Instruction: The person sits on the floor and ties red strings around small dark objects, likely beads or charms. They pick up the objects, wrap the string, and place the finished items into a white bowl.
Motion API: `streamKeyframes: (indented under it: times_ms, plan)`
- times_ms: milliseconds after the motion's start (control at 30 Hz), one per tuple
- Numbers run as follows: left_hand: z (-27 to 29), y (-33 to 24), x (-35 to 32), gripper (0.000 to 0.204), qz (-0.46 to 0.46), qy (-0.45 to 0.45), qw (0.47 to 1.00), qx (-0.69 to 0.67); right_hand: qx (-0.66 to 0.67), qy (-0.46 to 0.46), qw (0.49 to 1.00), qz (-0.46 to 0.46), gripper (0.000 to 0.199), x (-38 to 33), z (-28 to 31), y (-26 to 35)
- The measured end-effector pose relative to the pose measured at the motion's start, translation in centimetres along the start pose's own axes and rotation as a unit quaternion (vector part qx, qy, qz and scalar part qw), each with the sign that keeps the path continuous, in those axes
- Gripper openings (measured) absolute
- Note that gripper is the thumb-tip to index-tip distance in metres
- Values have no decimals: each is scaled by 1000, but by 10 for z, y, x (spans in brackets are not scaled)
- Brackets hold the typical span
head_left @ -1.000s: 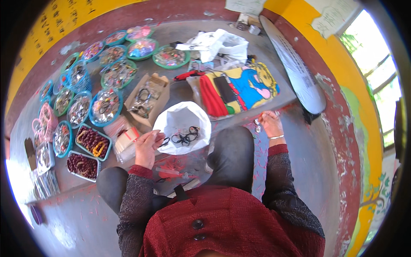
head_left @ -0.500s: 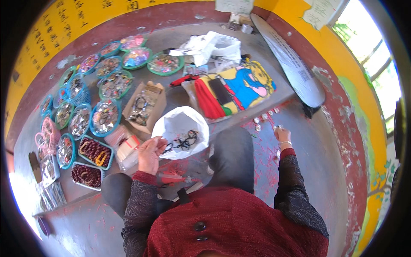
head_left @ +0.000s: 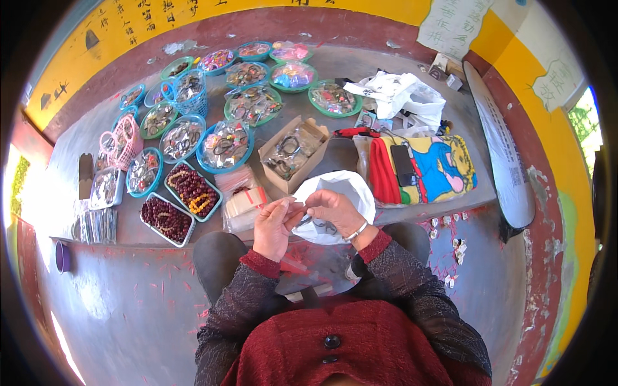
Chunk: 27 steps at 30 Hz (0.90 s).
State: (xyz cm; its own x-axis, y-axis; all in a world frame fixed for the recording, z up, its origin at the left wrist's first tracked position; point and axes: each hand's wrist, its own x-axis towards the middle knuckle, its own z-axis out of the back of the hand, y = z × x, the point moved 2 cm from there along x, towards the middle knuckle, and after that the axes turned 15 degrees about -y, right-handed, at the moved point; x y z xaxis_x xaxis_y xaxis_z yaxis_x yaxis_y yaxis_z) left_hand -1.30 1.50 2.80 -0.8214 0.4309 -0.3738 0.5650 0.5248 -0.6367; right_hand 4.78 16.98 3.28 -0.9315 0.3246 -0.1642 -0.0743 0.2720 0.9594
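Observation:
My left hand [head_left: 273, 226] and my right hand [head_left: 340, 214] meet above the near left rim of a white bag [head_left: 365, 188] in front of me. Fingertips and thumbs are pinched on both sides. Whatever lies between them is too small to make out. Dark looped cords [head_left: 322, 225] sit in the bag, partly covered by my right hand. Close to my left hand lies a stack of clear plastic sleeves [head_left: 238, 199] with a red-edged pale pack on top. A cardboard box [head_left: 296, 151] of dark corded items stands behind the bag.
Baskets of packaged trinkets [head_left: 222, 147] crowd the raised slab on the left, with two trays of dark beads [head_left: 193, 188] nearer. A phone [head_left: 403, 165] lies on a colourful folded cloth [head_left: 441, 170]. Small white pieces [head_left: 458, 248] and red scraps litter the floor at right.
My right hand has come from the floor at the far right to my left hand over the bag. The view has swung left, so the scene sits further right.

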Motion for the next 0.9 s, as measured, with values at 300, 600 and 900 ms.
streamKeyframes:
  times_ms: [300,600,900]
  plan:
    - [4,15,12,19,46,1,999,16,-58,-76,995,5,13,4,15,-11]
    - [-3,-1,9,21,64,9,996,67,-81,-79,994,8,14,3,18,-3]
    - [2,11,17,15,91,28,986,137,-24,-64,998,-10,14,1,22,-10]
